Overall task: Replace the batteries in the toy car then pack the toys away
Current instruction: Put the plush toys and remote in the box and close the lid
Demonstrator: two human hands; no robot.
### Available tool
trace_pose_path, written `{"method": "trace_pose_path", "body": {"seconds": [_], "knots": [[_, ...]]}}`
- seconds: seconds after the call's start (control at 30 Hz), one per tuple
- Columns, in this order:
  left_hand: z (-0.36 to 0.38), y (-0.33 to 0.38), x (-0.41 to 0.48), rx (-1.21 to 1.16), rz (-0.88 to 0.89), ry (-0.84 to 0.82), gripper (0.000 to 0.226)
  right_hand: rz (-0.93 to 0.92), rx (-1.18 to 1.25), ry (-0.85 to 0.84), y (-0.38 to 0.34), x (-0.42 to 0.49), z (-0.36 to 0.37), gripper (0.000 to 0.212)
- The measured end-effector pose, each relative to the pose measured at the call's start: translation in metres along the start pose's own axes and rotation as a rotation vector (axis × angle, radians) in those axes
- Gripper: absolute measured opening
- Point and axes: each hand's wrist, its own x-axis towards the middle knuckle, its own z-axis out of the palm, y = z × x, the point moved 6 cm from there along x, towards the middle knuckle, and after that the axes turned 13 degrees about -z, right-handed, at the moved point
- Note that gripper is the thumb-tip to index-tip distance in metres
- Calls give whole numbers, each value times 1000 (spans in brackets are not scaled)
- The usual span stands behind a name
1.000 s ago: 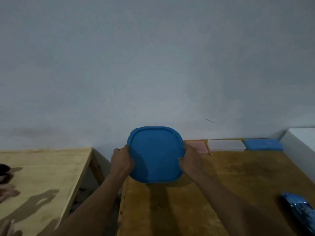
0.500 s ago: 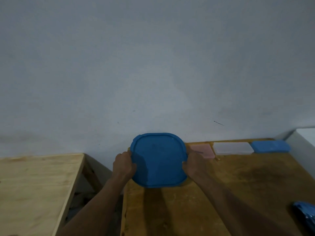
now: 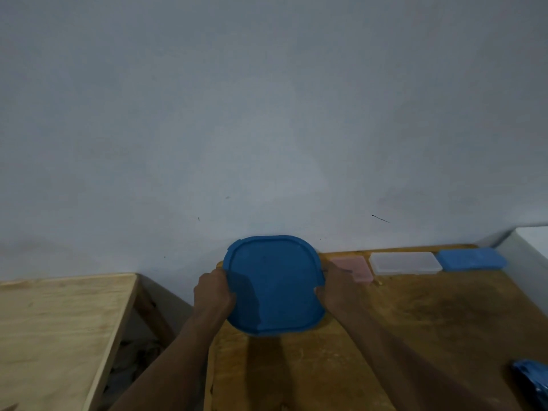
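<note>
A blue container with a rounded square lid (image 3: 274,284) stands at the far left corner of the darker wooden table (image 3: 415,330), close to the wall. My left hand (image 3: 213,293) grips its left edge and my right hand (image 3: 336,287) grips its right edge. The lid hides whatever is inside. A shiny blue toy car (image 3: 532,381) lies at the right edge of the view, partly cut off.
Along the back edge of the table lie a pink flat case (image 3: 353,266), a clear flat case (image 3: 404,262) and a blue flat case (image 3: 471,258). A white box (image 3: 530,253) stands at the far right. A lighter wooden table (image 3: 56,330) is on the left, across a gap.
The view has shifted right, so the left table and toy car show less. Another person's hand at the left edge has dropped out of sight. Both hands stay on the blue container.
</note>
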Motion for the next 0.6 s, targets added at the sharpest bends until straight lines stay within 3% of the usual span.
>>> {"method": "trace_pose_path", "body": {"seconds": [0.1,0.17,0.27,0.43,0.6], "knots": [[0,6,-3,30,36,-18,29,-79,-163,-113,-11,5,-1,49],[-1,15,-7,78,145,-9,51,-184,-230,-180,-23,11,6,52],[1,32,-11,243,329,-58,78,-328,-349,-316,-31,18,20,77],[4,33,-9,369,388,-305,83,-369,-264,-444,-25,23,18,84],[6,38,-5,413,339,-412,97,-362,-225,-501,-18,24,23,101]]}}
